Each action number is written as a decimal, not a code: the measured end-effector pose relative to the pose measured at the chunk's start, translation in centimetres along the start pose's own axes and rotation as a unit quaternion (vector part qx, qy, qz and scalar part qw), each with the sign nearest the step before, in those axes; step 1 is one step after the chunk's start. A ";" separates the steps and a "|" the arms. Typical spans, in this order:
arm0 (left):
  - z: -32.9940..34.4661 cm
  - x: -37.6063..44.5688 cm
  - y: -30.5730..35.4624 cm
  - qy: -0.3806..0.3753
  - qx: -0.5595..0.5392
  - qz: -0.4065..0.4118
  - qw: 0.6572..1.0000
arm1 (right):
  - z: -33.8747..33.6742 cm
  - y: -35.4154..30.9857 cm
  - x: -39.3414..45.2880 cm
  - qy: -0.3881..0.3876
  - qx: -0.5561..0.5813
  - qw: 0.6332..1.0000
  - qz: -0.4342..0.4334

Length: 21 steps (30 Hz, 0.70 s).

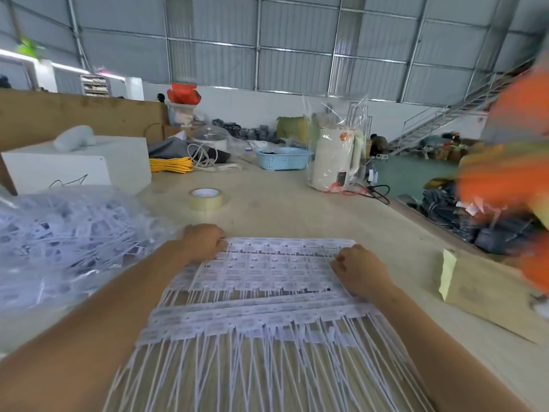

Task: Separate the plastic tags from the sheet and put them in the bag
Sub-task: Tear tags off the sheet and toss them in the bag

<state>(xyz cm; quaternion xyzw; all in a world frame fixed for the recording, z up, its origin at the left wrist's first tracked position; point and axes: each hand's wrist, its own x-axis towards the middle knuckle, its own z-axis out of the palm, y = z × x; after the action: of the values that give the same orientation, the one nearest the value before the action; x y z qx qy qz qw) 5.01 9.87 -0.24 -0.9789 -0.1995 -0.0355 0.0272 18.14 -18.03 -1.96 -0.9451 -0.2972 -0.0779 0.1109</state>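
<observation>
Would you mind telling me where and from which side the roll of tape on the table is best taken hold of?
Judging by its pose, come from above: the roll of tape lies flat on the table with its open core facing up. A grip across the rim, or with fingers inside the core and thumb on the outer wall, should hold well. Nothing stands close around it.

A large warehouse or packing workshop: corrugated metal walls [297,40] on steel framing, a metal staircase [439,120] at right, and a long bench [282,203] cluttered with a tape roll [206,198], blue basket [282,158], yellow rope [170,165] and bagged goods.
</observation>
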 end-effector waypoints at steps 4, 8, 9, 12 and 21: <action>-1.0 0.5 1.4 -0.009 0.102 0.022 0.995 | -0.3 0.0 -0.4 0.020 0.048 0.999 0.015; -3.5 -0.2 1.3 0.077 0.021 0.025 0.996 | -0.8 0.2 -0.6 0.080 0.115 0.989 0.041; -4.4 -0.4 1.4 0.116 -0.001 0.032 0.993 | -1.0 0.4 -0.5 0.096 0.146 0.984 0.044; -7.5 -1.9 3.0 0.213 -0.093 0.089 0.968 | -1.7 1.2 -0.2 0.127 0.236 0.961 0.062; -15.9 -11.0 8.2 0.286 -0.266 0.181 0.903 | -2.7 2.2 -1.1 0.130 0.269 0.953 -0.045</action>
<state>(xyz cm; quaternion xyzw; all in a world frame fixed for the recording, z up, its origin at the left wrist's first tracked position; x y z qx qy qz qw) -2.81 -3.00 14.36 -0.9167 0.0140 -0.3605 -0.1720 18.28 -21.05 0.02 -0.8475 -0.3328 -0.1217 0.3952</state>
